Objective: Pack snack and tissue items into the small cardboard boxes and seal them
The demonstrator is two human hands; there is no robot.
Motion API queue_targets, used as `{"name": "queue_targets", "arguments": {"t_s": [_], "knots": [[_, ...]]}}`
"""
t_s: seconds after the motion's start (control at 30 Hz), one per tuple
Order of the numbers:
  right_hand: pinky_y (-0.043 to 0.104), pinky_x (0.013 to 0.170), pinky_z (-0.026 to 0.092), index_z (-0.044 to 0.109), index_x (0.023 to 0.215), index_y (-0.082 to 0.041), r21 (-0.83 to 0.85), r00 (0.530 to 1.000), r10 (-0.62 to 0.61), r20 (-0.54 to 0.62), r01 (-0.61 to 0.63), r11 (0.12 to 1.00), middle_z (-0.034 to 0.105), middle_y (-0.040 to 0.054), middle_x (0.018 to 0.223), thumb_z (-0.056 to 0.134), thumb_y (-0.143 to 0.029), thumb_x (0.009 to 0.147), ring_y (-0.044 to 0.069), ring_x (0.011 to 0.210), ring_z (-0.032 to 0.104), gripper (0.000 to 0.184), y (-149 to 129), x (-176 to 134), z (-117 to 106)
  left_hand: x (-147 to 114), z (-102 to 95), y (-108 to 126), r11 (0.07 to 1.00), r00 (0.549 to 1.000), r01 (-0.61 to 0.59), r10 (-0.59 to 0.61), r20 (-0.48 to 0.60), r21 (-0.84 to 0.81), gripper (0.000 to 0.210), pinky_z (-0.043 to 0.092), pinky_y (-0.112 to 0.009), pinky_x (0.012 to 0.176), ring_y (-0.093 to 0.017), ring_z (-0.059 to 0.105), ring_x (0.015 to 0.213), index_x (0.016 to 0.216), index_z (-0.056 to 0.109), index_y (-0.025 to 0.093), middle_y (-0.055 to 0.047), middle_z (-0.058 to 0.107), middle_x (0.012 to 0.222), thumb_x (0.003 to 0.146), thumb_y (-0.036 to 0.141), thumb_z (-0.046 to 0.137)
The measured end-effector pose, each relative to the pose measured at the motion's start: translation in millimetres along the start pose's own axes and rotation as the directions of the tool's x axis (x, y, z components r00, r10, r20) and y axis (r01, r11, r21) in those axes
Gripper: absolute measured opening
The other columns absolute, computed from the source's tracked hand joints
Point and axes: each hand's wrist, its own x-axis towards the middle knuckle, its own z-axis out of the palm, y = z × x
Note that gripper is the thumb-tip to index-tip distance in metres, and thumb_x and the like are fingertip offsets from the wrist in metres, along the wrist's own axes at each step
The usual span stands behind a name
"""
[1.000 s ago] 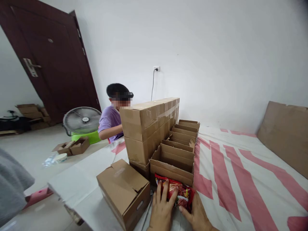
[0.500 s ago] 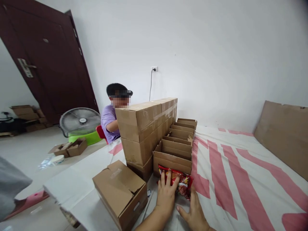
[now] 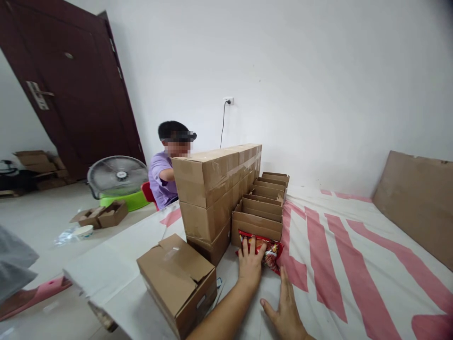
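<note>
My left hand lies with spread fingers on a red printed food packet, pressing it against the near wall of an open cardboard box. Just to the right, my right hand is open, thumb apart, its fingertips close to the packet's lower right corner. Whether those fingertips touch the packet I cannot tell. Behind the nearest box, several open cardboard boxes stand in a row toward the wall. A flap-topped cardboard box sits to the left of my left forearm.
Taped cartons are stacked like a wall left of the open boxes. A person in a purple shirt sits behind them. A large cardboard sheet leans at the right. A floor fan stands left, and a striped cloth covers the table.
My left hand has moved forward with the packet, and the nearest open box has slid away toward the row. My right hand has stayed nearly in place, with the packet farther from it.
</note>
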Motion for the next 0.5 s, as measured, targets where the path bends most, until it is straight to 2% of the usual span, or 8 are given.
{"name": "queue_targets", "arguments": {"t_s": [0.2,0.3,0.37,0.43,0.5], "knots": [[0.057,0.117,0.030,0.011,0.155,-0.020,-0.034,0.999,-0.027,0.027,0.028,0.999,0.023,0.0159,0.161,0.058,-0.029,0.084,0.034,0.149,0.022,0.085,-6,2,-5,11,-1.7,2,1.000,1.000,-0.005,0.005,0.006,-0.018,0.059,0.038,-0.060,0.106,-0.039,0.030,0.143,0.143,0.047,0.039,-0.009,0.038,0.157,0.091,0.010,0.045],[0.055,0.118,0.029,0.016,0.155,-0.019,-0.048,0.999,-0.035,0.030,0.037,0.998,0.027,0.0155,0.160,0.056,-0.029,0.085,0.032,0.148,0.025,0.081,-4,3,-4,9,-8.5,8,1.000,1.000,0.006,-0.006,0.010,-0.020,0.062,0.033,-0.064,0.109,-0.039,0.029,0.145,0.145,0.043,0.038,-0.010,0.034,0.159,0.091,0.008,0.044],[0.056,0.117,0.031,0.019,0.154,-0.017,-0.057,0.998,-0.053,0.024,0.054,0.997,0.029,0.0169,0.158,0.055,-0.029,0.085,0.032,0.147,0.027,0.078,-1,2,-1,-2,-20.9,15,0.999,1.000,-0.005,0.005,0.007,-0.052,0.066,0.025,-0.067,0.112,-0.040,0.024,0.147,0.149,0.039,0.034,-0.012,0.029,0.161,0.089,0.007,0.046],[0.057,0.116,0.032,0.022,0.153,-0.014,-0.063,0.997,-0.074,0.012,0.074,0.995,0.032,0.0192,0.157,0.053,-0.029,0.086,0.034,0.146,0.029,0.075,3,2,2,-23,-43.0,24,0.988,0.997,-0.076,0.076,-0.003,-0.134,0.070,0.020,-0.068,0.115,-0.040,0.018,0.149,0.151,0.036,0.029,-0.013,0.025,0.163,0.086,0.009,0.050],[0.058,0.115,0.034,0.024,0.151,-0.012,-0.072,0.996,-0.090,0.001,0.090,0.993,0.034,0.0209,0.155,0.049,-0.029,0.089,0.034,0.145,0.031,0.069,4,2,3,-51,-75.5,28,0.945,0.978,-0.208,0.205,-0.037,-0.252,0.069,0.025,-0.065,0.116,-0.040,0.019,0.149,0.149,0.039,0.025,-0.013,0.026,0.162,0.082,0.013,0.056]]}}
